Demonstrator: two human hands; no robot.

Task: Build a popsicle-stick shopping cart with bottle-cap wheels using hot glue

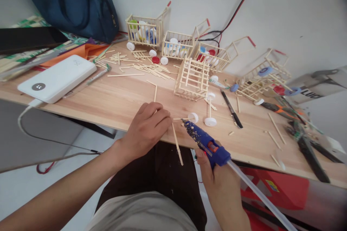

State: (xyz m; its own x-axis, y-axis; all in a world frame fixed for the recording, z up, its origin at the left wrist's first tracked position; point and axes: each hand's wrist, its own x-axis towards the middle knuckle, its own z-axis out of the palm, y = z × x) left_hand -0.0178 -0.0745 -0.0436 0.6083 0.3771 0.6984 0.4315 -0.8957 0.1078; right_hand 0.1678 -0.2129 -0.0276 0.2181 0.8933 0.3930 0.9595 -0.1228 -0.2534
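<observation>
My left hand (pixel 148 128) rests at the wooden table's front edge, fingers pinched on a thin wooden stick that carries a white bottle-cap wheel (pixel 193 117). My right hand (pixel 214 171) grips a blue hot glue gun (pixel 207 142), whose nozzle points at that stick just left of the cap. A clear glue stick (pixel 260 196) sticks out of the gun's back. Another loose stick (pixel 177 144) juts over the table edge between my hands. A finished axle with two white wheels (pixel 210 110) lies just beyond the nozzle.
An unfinished stick basket (pixel 192 78) stands mid-table, several stick carts (pixel 145 30) filled with caps behind it. Loose sticks (pixel 151 68), a black pen (pixel 231 110), pliers (pixel 279 110), a white power bank (pixel 58 77) and a blue bag (pixel 70 1) lie around.
</observation>
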